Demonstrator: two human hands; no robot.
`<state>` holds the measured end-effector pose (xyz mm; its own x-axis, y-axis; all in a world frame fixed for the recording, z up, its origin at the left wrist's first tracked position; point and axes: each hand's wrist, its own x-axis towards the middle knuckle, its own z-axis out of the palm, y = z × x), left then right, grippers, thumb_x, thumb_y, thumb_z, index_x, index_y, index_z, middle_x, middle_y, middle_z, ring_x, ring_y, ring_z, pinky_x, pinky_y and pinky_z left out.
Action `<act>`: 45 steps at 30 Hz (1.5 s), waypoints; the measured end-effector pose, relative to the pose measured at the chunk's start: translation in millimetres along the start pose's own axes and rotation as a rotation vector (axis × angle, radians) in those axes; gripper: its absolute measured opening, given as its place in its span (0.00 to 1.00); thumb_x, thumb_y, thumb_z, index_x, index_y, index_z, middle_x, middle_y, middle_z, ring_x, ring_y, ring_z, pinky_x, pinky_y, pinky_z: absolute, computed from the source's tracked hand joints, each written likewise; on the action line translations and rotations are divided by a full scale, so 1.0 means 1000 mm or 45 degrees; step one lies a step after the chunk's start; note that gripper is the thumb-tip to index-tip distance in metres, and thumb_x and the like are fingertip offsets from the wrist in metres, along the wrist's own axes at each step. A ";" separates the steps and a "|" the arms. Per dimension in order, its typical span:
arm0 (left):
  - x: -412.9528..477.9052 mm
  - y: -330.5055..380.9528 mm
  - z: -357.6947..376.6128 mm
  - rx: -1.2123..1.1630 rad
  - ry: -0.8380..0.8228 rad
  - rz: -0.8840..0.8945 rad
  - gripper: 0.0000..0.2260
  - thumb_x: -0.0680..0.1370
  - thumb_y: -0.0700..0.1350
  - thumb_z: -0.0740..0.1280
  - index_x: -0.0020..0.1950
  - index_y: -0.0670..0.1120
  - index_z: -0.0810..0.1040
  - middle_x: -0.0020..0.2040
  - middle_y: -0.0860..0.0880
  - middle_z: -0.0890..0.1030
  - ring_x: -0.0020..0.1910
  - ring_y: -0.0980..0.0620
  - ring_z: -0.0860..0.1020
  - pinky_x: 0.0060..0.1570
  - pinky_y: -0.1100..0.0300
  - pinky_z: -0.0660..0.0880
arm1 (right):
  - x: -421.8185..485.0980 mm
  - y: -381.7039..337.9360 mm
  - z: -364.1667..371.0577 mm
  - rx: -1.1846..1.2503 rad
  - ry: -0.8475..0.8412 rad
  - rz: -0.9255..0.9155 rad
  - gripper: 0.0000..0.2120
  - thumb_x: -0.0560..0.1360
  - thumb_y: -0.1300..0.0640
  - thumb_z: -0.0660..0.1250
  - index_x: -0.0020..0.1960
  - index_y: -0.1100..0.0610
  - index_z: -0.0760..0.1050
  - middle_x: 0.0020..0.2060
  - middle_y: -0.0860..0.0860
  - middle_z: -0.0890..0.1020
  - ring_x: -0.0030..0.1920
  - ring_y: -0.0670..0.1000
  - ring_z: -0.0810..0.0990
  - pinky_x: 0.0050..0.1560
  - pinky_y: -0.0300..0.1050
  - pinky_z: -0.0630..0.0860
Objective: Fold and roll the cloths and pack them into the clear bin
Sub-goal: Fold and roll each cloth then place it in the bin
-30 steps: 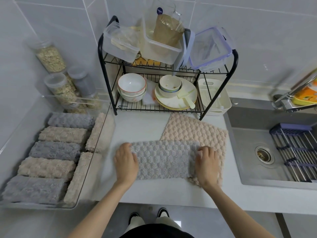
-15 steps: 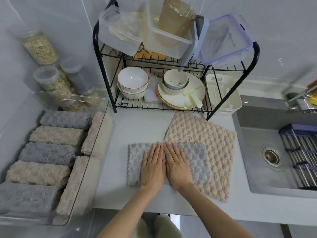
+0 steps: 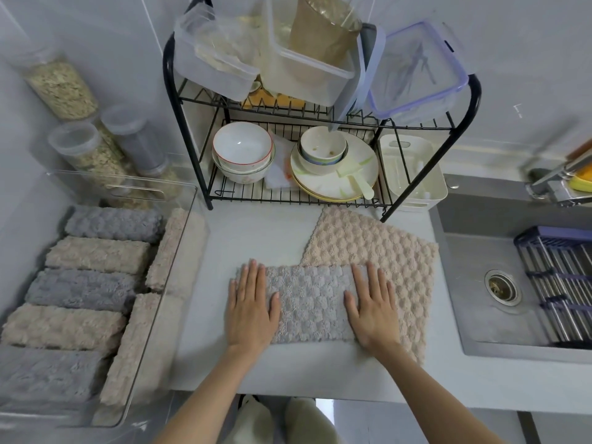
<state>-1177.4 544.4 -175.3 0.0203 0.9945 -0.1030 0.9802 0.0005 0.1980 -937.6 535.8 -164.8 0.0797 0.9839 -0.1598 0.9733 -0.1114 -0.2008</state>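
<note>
The grey cloth (image 3: pixel 312 302), folded to a strip, is being smoothed. The palms, pressed together at its middle half a second ago, have now been swept out to its ends. The left hand (image 3: pixel 251 310) is laid flat on the left end and the right hand (image 3: pixel 373 310) on the right, fingers straight and spread, nothing gripped. The fold looks set, so rolling is judged to come next. The strip lies on the pale counter (image 3: pixel 262 232), its right part overlapping the beige cloth (image 3: pixel 384 248), which is spread flat. To the left, the clear bin (image 3: pixel 134 187) is nearly filled with rolled cloths (image 3: pixel 80 288). Behind, a dish rack (image 3: pixel 173 100) is seen, and a sink (image 3: pixel 499 328) is set in at right.
</note>
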 end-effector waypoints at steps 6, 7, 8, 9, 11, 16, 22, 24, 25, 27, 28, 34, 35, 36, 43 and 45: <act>0.002 0.005 -0.007 0.026 -0.083 -0.047 0.33 0.79 0.60 0.33 0.76 0.41 0.51 0.77 0.41 0.49 0.76 0.44 0.47 0.73 0.46 0.45 | 0.005 0.002 -0.016 0.031 -0.189 -0.028 0.29 0.79 0.37 0.37 0.76 0.45 0.34 0.76 0.50 0.35 0.75 0.50 0.34 0.75 0.48 0.36; 0.003 0.005 -0.009 0.035 -0.107 -0.049 0.34 0.78 0.60 0.32 0.76 0.41 0.51 0.76 0.41 0.49 0.76 0.43 0.47 0.72 0.44 0.43 | 0.007 0.002 -0.021 0.061 -0.217 -0.034 0.28 0.80 0.40 0.41 0.77 0.45 0.38 0.76 0.50 0.37 0.76 0.51 0.37 0.76 0.49 0.39; 0.005 0.005 -0.012 0.031 -0.111 -0.045 0.34 0.77 0.61 0.32 0.76 0.42 0.51 0.77 0.41 0.49 0.76 0.44 0.47 0.72 0.44 0.41 | 0.008 0.002 -0.028 0.107 -0.200 -0.030 0.27 0.81 0.43 0.46 0.78 0.46 0.43 0.77 0.50 0.42 0.77 0.52 0.42 0.76 0.51 0.46; 0.007 0.004 -0.017 0.022 -0.107 -0.030 0.35 0.76 0.61 0.32 0.76 0.42 0.51 0.77 0.42 0.50 0.76 0.44 0.47 0.73 0.44 0.40 | 0.009 0.001 -0.036 0.152 -0.136 -0.006 0.26 0.81 0.47 0.51 0.77 0.47 0.51 0.78 0.51 0.48 0.77 0.54 0.49 0.75 0.53 0.55; 0.009 0.004 -0.027 0.008 -0.111 0.039 0.35 0.75 0.59 0.31 0.77 0.44 0.49 0.78 0.46 0.48 0.77 0.46 0.44 0.72 0.47 0.37 | 0.008 0.001 -0.047 0.207 0.020 0.121 0.22 0.79 0.53 0.58 0.73 0.51 0.63 0.73 0.54 0.61 0.70 0.56 0.63 0.64 0.52 0.70; 0.023 -0.005 -0.041 -0.046 -0.120 0.145 0.23 0.81 0.51 0.44 0.75 0.45 0.59 0.73 0.48 0.63 0.73 0.47 0.59 0.72 0.51 0.53 | 0.009 0.006 -0.059 0.343 -0.187 0.501 0.21 0.77 0.51 0.58 0.67 0.60 0.64 0.63 0.56 0.70 0.63 0.58 0.69 0.58 0.52 0.70; 0.041 -0.015 -0.052 -0.061 -0.198 0.134 0.16 0.81 0.47 0.58 0.69 0.49 0.67 0.65 0.48 0.69 0.65 0.47 0.65 0.63 0.57 0.62 | 0.022 0.013 -0.060 0.501 -0.370 0.628 0.11 0.74 0.48 0.60 0.42 0.56 0.70 0.46 0.55 0.77 0.53 0.57 0.76 0.50 0.49 0.74; 0.046 -0.018 -0.056 -0.074 -0.261 0.127 0.15 0.80 0.47 0.59 0.67 0.48 0.69 0.64 0.47 0.70 0.64 0.47 0.66 0.62 0.57 0.63 | 0.021 0.008 -0.069 0.532 -0.395 0.581 0.08 0.75 0.54 0.63 0.39 0.56 0.69 0.41 0.53 0.77 0.42 0.52 0.74 0.39 0.44 0.71; 0.047 -0.020 -0.057 -0.083 -0.304 0.128 0.14 0.80 0.46 0.59 0.66 0.47 0.70 0.63 0.47 0.71 0.64 0.46 0.66 0.62 0.57 0.63 | 0.021 0.008 -0.072 0.540 -0.383 0.544 0.07 0.74 0.57 0.63 0.39 0.56 0.68 0.38 0.52 0.75 0.38 0.50 0.72 0.36 0.43 0.68; 0.049 -0.025 -0.060 -0.098 -0.395 0.134 0.13 0.80 0.46 0.60 0.64 0.45 0.71 0.62 0.45 0.71 0.63 0.46 0.67 0.61 0.57 0.64 | 0.021 0.004 -0.080 0.578 -0.340 0.471 0.04 0.75 0.60 0.62 0.46 0.57 0.66 0.37 0.50 0.72 0.38 0.50 0.71 0.36 0.45 0.68; 0.049 -0.027 -0.062 -0.117 -0.442 0.126 0.13 0.80 0.46 0.60 0.63 0.44 0.71 0.61 0.45 0.71 0.62 0.46 0.68 0.60 0.57 0.65 | 0.022 0.001 -0.084 0.613 -0.313 0.435 0.06 0.76 0.60 0.62 0.50 0.58 0.66 0.39 0.51 0.73 0.41 0.51 0.72 0.39 0.47 0.71; 0.028 -0.036 -0.076 -0.286 -0.635 -0.031 0.09 0.79 0.47 0.62 0.52 0.41 0.69 0.48 0.44 0.75 0.49 0.45 0.75 0.39 0.58 0.64 | 0.033 -0.034 -0.114 0.588 -0.038 0.068 0.10 0.76 0.60 0.62 0.57 0.58 0.67 0.49 0.52 0.77 0.46 0.54 0.77 0.44 0.48 0.75; 0.022 -0.038 -0.078 -0.335 -0.652 -0.071 0.08 0.78 0.46 0.63 0.48 0.42 0.68 0.43 0.46 0.73 0.45 0.47 0.73 0.37 0.59 0.62 | 0.038 -0.044 -0.119 0.575 -0.015 0.001 0.10 0.76 0.60 0.62 0.57 0.58 0.68 0.49 0.52 0.77 0.47 0.54 0.77 0.45 0.48 0.75; 0.015 -0.041 -0.079 -0.393 -0.667 -0.114 0.08 0.78 0.46 0.63 0.44 0.43 0.67 0.40 0.47 0.71 0.41 0.49 0.72 0.36 0.59 0.61 | 0.044 -0.055 -0.122 0.556 -0.001 -0.065 0.09 0.76 0.60 0.62 0.56 0.57 0.68 0.48 0.52 0.78 0.48 0.55 0.78 0.46 0.49 0.76; -0.032 -0.052 -0.072 -0.914 -0.795 -0.427 0.11 0.75 0.45 0.66 0.35 0.47 0.67 0.33 0.49 0.71 0.33 0.53 0.71 0.33 0.62 0.67 | 0.086 -0.143 -0.124 0.300 -0.010 -0.455 0.12 0.76 0.61 0.60 0.58 0.53 0.72 0.52 0.50 0.82 0.54 0.56 0.77 0.44 0.46 0.70; -0.043 -0.049 -0.069 -1.099 -0.823 -0.522 0.07 0.76 0.45 0.66 0.41 0.45 0.71 0.39 0.47 0.76 0.36 0.54 0.75 0.36 0.62 0.74 | 0.093 -0.165 -0.119 0.261 -0.041 -0.548 0.13 0.76 0.62 0.59 0.59 0.53 0.73 0.52 0.51 0.82 0.54 0.56 0.77 0.46 0.45 0.68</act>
<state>-1239.6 508.4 -113.6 0.0730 0.6634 -0.7447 0.4802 0.6311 0.6093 -1065.2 662.2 -31.1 -0.3312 0.9423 -0.0491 0.8534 0.2770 -0.4415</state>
